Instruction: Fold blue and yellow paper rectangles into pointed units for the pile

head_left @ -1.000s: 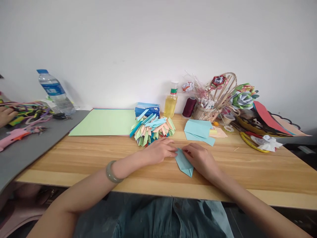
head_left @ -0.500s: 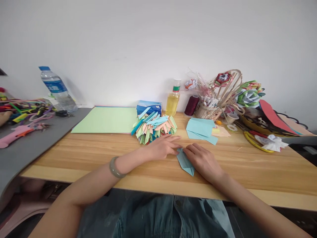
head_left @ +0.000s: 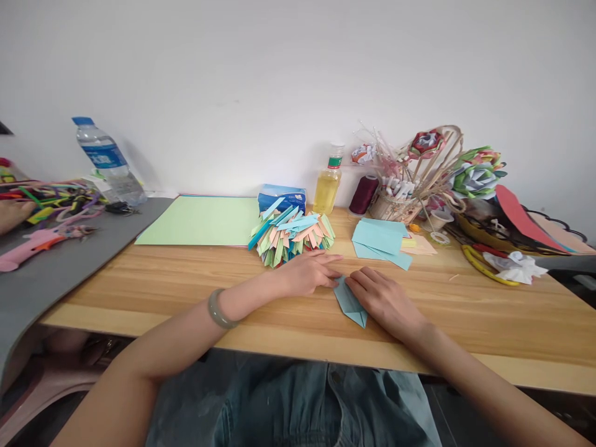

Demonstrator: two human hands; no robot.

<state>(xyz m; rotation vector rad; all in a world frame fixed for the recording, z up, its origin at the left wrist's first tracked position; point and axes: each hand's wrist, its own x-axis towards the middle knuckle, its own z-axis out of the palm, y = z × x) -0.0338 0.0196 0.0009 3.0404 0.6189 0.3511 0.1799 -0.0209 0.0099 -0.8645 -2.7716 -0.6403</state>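
Note:
A folded blue paper (head_left: 350, 303) lies on the wooden table near its front edge, its pointed end toward me. My right hand (head_left: 379, 297) rests on the paper's right side, fingers bent together over it. At the paper's top left corner is my left hand (head_left: 310, 273), its fingers spread and the fingertips touching or close to the corner. Just behind my left hand sits a pile of folded paper strips (head_left: 291, 236) in blue, green and peach. Flat blue sheets (head_left: 379, 241) lie behind my right hand.
Green sheets (head_left: 200, 220), a tissue pack (head_left: 282, 197), a yellow liquid bottle (head_left: 327, 186), dark thread (head_left: 364, 195) and a basket (head_left: 393, 208) line the back. A water bottle (head_left: 109, 158), a pink glue gun (head_left: 35, 247) and another person's hand (head_left: 13, 214) are at left.
The view has shifted slightly. My hands and the folded blue paper stay in nearly the same place. At the far left, the other person's hand shows more.

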